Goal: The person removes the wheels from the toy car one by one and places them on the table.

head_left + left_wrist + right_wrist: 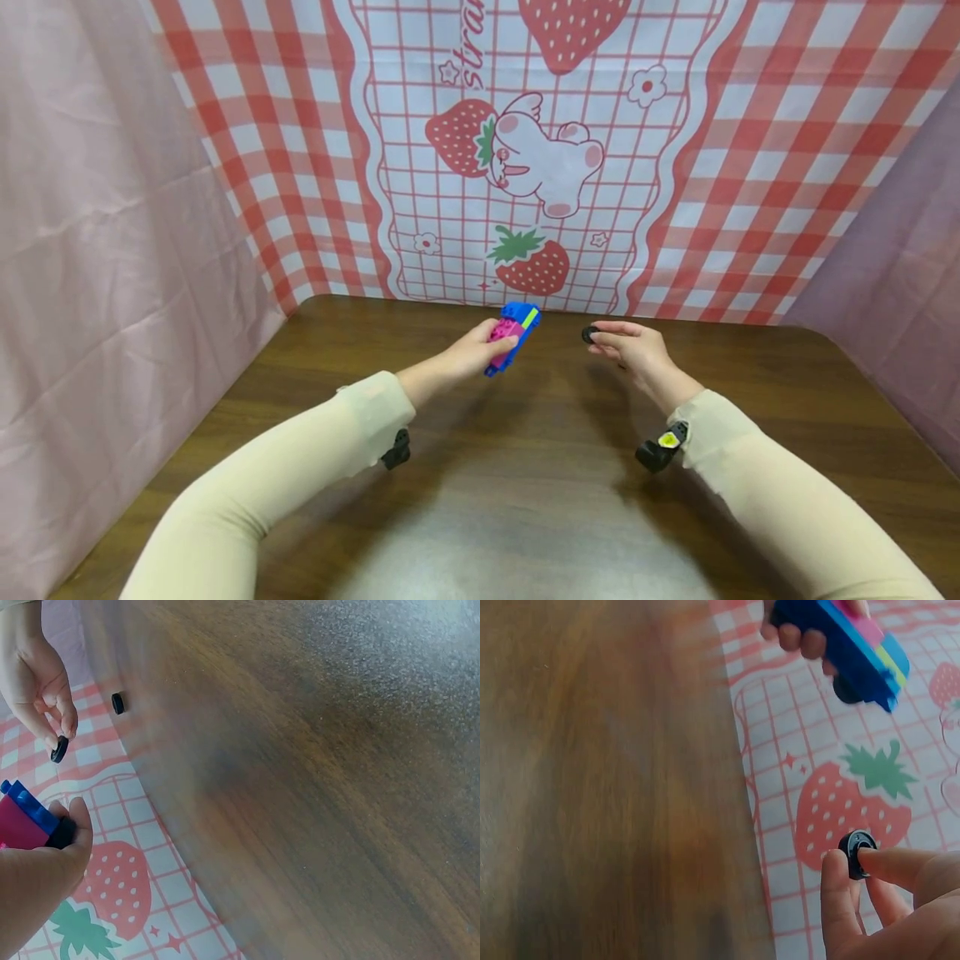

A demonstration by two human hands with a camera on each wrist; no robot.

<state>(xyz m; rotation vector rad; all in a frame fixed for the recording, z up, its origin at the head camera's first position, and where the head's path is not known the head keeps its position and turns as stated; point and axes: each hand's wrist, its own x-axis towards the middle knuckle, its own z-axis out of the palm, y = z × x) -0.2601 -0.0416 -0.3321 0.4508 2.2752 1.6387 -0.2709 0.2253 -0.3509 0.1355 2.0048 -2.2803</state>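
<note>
My left hand (471, 350) grips a toy brick car (519, 313), blue and pink with a yellow-green stripe, above the back of the table. One black wheel (846, 691) shows on the car's underside in the right wrist view. Across a gap to the right, my right hand (642, 350) pinches a loose black toy wheel (851, 855) between thumb and fingertips. Its hollow, rimmed face shows in the right wrist view. A second loose black wheel (118, 703) stands on the table, mostly hidden behind the right hand in the head view.
The brown wooden table (480, 500) ends at a back edge against a red-and-white strawberry cloth (630, 208). Pink curtains (112, 250) hang at the sides. A small black camera (657, 454) is strapped at the right wrist, another at the left.
</note>
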